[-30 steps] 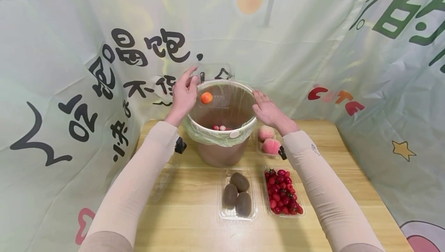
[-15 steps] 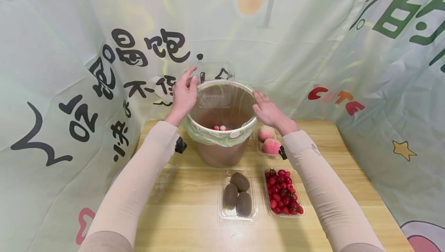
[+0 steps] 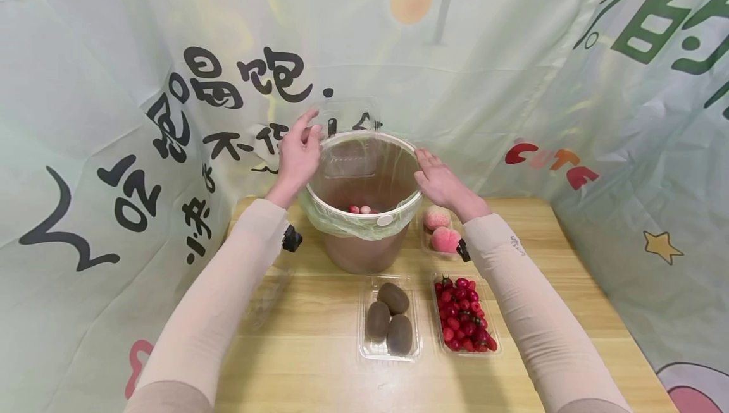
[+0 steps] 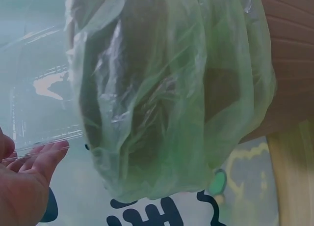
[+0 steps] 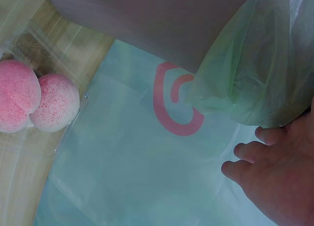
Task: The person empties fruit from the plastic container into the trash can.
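Observation:
My left hand (image 3: pixel 299 159) pinches the edge of a clear plastic container (image 3: pixel 350 159), which stands tilted over the back left of the bin's opening with no fruit visible in it. In the left wrist view the fingers and thumb lie along the edge of the container (image 4: pixel 37 96). My right hand (image 3: pixel 441 179) rests with extended fingers on the right side of the white rim of the bin (image 3: pixel 364 252). A thin green bag (image 3: pixel 342 226) lines the bin and hangs over its rim. Several small red and pale round fruits (image 3: pixel 360 209) show inside the bin.
In front of the bin, a clear tray holds three kiwis (image 3: pixel 378 321). To its right is a tray of cherry tomatoes (image 3: pixel 464 315). Two peaches (image 3: pixel 444 240) sit in a tray beside the bin. Another clear container (image 3: pixel 269 296) lies partly behind the left forearm. Printed cloth (image 3: pixel 484 84) surrounds the table.
An orange round fruit seen at the tilted container one second ago has dropped out of sight. My left hand and the container have shifted slightly left. The right hand has stayed put.

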Motion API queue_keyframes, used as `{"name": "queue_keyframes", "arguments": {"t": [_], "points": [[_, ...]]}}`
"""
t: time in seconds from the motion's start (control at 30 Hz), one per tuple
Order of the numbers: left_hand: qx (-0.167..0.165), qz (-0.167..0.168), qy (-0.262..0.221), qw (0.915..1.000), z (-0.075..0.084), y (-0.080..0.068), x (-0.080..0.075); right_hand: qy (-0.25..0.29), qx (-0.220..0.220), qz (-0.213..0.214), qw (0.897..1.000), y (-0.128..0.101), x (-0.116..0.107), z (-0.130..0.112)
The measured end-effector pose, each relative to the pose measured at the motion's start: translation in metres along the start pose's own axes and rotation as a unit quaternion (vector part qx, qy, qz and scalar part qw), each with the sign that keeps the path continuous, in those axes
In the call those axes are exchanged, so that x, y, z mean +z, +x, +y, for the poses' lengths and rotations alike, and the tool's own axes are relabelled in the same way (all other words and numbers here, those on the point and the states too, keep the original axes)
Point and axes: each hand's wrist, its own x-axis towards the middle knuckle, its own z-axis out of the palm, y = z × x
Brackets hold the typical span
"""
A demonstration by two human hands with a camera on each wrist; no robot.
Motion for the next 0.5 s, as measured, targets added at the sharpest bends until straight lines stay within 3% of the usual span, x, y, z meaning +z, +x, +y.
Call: {"name": "queue_keyframes", "arguments": {"t": [0.23, 0.5], "points": [[-0.016, 0.003, 0.020, 0.9997, 0.007, 0.003, -0.011, 0.003, 0.001, -0.003, 1.000, -0.001, 0.000, -0.001], [-0.060, -0.021, -0.004, 0.9979, 0.017, 0.005, -0.028, 0.001, 0.003, -0.004, 1.000, -0.002, -0.002, -0.002]]}}
